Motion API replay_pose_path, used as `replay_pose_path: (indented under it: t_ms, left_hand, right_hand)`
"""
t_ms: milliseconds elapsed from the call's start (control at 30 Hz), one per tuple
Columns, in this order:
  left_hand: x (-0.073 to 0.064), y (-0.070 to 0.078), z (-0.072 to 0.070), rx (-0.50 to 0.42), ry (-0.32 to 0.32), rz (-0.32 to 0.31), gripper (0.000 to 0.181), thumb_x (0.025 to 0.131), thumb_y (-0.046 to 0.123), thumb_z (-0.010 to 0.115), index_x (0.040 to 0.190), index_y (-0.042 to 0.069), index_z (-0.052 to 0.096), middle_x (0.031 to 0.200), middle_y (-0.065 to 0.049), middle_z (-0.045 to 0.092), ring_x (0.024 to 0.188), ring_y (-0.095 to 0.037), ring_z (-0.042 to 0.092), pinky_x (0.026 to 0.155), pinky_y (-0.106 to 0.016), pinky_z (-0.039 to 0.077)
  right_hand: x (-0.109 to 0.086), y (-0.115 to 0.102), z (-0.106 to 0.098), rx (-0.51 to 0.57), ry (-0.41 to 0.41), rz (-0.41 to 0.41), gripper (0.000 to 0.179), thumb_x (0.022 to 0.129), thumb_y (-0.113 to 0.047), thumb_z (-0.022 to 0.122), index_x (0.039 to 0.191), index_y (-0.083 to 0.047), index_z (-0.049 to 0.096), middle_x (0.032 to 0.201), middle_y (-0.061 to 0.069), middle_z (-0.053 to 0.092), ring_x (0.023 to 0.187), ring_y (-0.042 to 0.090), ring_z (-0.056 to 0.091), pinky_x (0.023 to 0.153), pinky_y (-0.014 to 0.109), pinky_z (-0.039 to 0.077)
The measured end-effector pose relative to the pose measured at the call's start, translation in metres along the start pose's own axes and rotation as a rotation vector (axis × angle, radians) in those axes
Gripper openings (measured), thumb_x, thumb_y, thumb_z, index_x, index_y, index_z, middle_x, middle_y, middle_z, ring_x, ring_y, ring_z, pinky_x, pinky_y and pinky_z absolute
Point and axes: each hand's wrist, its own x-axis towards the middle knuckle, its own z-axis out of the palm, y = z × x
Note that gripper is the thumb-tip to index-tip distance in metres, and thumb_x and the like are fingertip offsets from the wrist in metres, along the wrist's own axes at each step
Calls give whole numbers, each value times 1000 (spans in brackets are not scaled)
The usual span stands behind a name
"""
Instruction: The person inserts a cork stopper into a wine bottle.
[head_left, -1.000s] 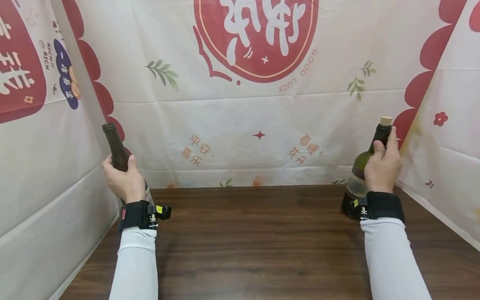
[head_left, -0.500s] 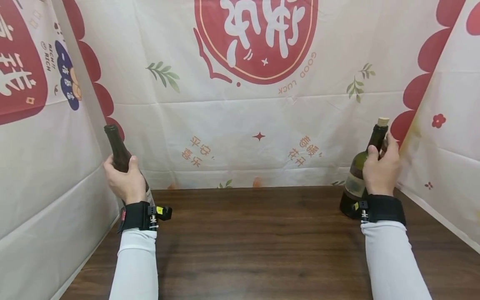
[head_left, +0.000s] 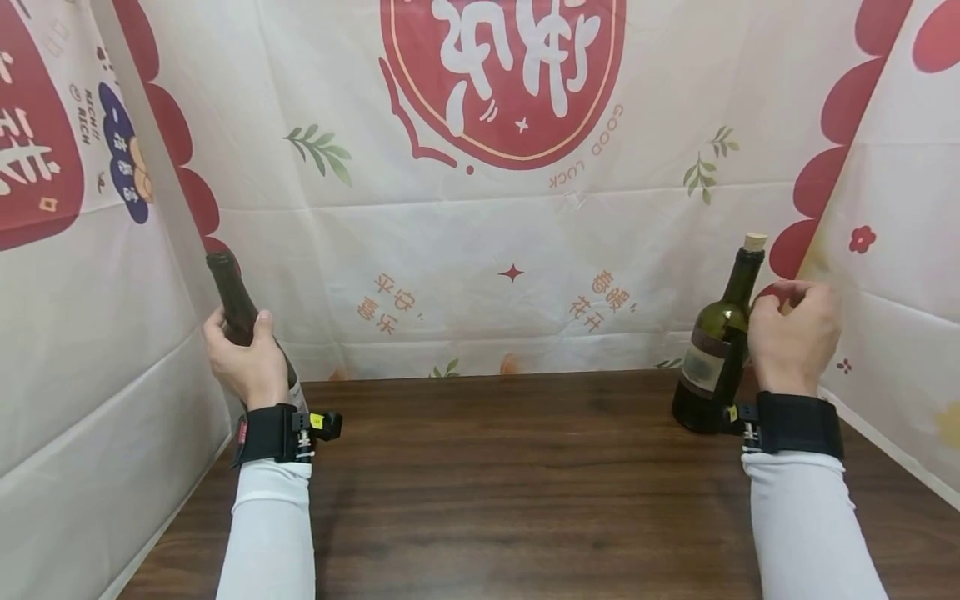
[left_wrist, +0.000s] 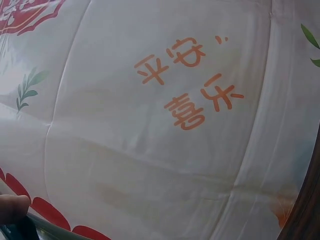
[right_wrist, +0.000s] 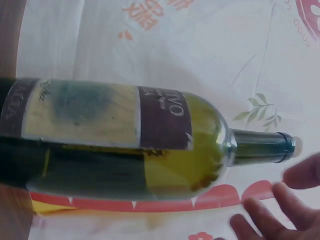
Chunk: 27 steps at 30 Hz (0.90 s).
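On the left in the head view, my left hand (head_left: 251, 362) grips a dark wine bottle (head_left: 234, 296) around the base of its neck. The lower part of that bottle is mostly hidden behind the hand and wrist. Only a fingertip (left_wrist: 14, 207) and a sliver of the glass show in the left wrist view's corner. At the right, a green wine bottle (head_left: 703, 354) with a cork (head_left: 755, 242) in its mouth stands upright on the table. My right hand (head_left: 797, 342) is just right of this bottle, fingers loosely bent and holding nothing. The right wrist view shows its fingers (right_wrist: 265, 215) apart from the neck.
The brown wooden table (head_left: 510, 483) spreads between the two bottles. A white printed cloth (head_left: 465, 250) hangs behind it, and more cloth (head_left: 907, 358) closes in both sides, near each hand.
My right hand has let go of the corked bottle's neck and drawn away to the right. The bottle stays standing. My left hand keeps its grip, nearly still.
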Motion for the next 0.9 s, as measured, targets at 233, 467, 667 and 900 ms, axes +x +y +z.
replay_pose_path:
  t_ms: [233,467,667,900]
  left_hand:
    - [-1,0,-3,-22,-5,-36,46,102,24,73,147,22,61,144,-3,63,133,-16,56,114,-37,34]
    - [-3,0,0,-42,7,-32,43,101,24,75,144,23,65,140,-3,67,128,-16,60,112,-37,37]
    - [-6,5,5,-70,-8,-13,42,100,22,76,141,21,68,136,-3,69,124,-15,60,108,-37,39]
    - [-13,10,11,-100,-49,30,41,101,21,76,141,19,69,133,-5,70,120,-16,61,104,-39,41]
  right_hand:
    - [0,14,-5,-244,-246,-94,48,104,-21,51,134,15,58,122,36,60,109,53,55,72,47,42]
    - [2,19,-17,-330,-357,-88,48,102,-24,54,128,16,54,119,39,58,104,56,55,70,53,45]
    - [0,29,-30,-376,-470,-181,41,102,-22,59,113,17,59,95,33,62,86,47,56,59,43,44]
    - [1,40,-40,-492,-799,-164,38,99,-27,73,89,9,72,76,13,59,78,35,54,60,40,45]
